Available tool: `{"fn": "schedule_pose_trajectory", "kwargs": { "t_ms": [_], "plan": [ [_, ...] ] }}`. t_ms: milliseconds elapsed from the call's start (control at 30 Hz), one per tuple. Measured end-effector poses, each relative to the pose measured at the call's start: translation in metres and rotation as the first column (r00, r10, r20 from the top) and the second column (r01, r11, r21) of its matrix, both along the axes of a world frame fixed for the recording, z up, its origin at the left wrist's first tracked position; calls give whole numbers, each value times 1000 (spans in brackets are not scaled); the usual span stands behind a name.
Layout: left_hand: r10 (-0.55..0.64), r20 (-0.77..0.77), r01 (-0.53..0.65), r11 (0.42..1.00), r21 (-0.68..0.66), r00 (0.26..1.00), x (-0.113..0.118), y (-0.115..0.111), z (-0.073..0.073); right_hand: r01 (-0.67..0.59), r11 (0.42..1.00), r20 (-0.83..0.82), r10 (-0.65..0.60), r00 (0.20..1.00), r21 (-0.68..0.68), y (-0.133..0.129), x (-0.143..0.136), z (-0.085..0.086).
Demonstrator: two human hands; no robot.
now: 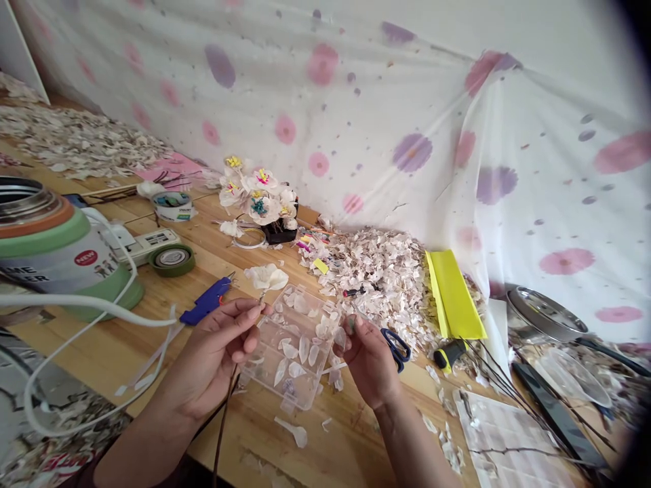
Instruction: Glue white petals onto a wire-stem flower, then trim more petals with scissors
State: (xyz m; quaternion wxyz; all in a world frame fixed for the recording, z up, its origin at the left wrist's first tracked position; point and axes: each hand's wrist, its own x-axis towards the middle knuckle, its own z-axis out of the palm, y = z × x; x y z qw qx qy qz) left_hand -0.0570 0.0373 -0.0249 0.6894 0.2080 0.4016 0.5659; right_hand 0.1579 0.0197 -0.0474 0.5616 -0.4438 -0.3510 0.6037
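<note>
My left hand (226,346) is closed, pinching the stem of a cream-white flower (267,276) whose petals spread above the fingertips. Closed too, my right hand (367,352) pinches something small and greenish (350,324), too small to make out. Between and behind the hands lies a clear compartment box (293,349) with pale petals (304,350) in it. Loose petals rest on the wooden table (350,440) in front of the box. Left of the flower is a blue glue gun (206,300). Dark blue scissors (397,349) lie just right of my right hand.
White flowers (262,196) stand in a black holder at the back. Petal heaps (379,271) cover the back right. Yellow sheets (455,295), a pan (546,315) and thin stems lie right; a green-orange container (66,251), tape (171,259) and white cables (86,301) sit left.
</note>
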Motion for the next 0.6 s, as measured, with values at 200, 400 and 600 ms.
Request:
{"fn": "schedule_pose_trajectory", "kwargs": {
  "t_ms": [200,400,600],
  "plan": [
    [-37,17,37,999,3,999,3,-6,-3,32,998,-113,-39,993,-57,2,-5,-4],
    [-50,30,50,999,21,998,4,-11,-3,26,999,-45,-28,999,-41,3,-6,-2],
    [-48,31,48,999,13,998,5,-13,0,-18,999,215,6,977,51,5,-4,-4]
  ]
}}
